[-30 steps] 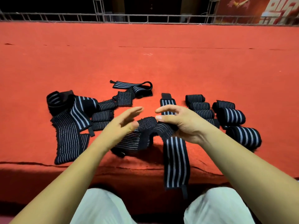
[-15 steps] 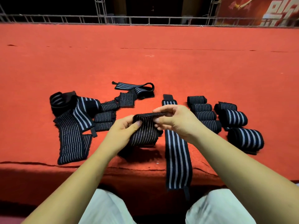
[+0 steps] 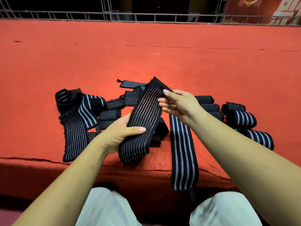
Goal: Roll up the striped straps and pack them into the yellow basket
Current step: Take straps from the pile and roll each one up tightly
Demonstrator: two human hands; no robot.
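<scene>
- Already, a cluster of rolled straps [image 3: 241, 117] lay on the red carpet [image 3: 162, 62] at my right; I saw no yellow basket.
- My left hand [image 3: 118, 136] gripped one thin-striped strap [image 3: 146, 111], my right hand [image 3: 179, 106] pinching its far end.
- At left, loose straps [image 3: 75, 131] awaited rolling.

Red carpet [image 3: 146, 46] over a raised platform, its front edge dropping off close to the viewer; seams and a stray white thread [image 3: 155, 54] farther back. At left, a loose heap of unrolled straps [image 3: 73, 128] lies on it, black with pale stripes, overlapping one another. Centre: one flat strap [image 3: 182, 152] with broad stripes laid lengthwise, its near end hanging over the edge. Right side: rolled straps [image 3: 241, 118] on their sides in two rows, packed close, some touching.
</scene>
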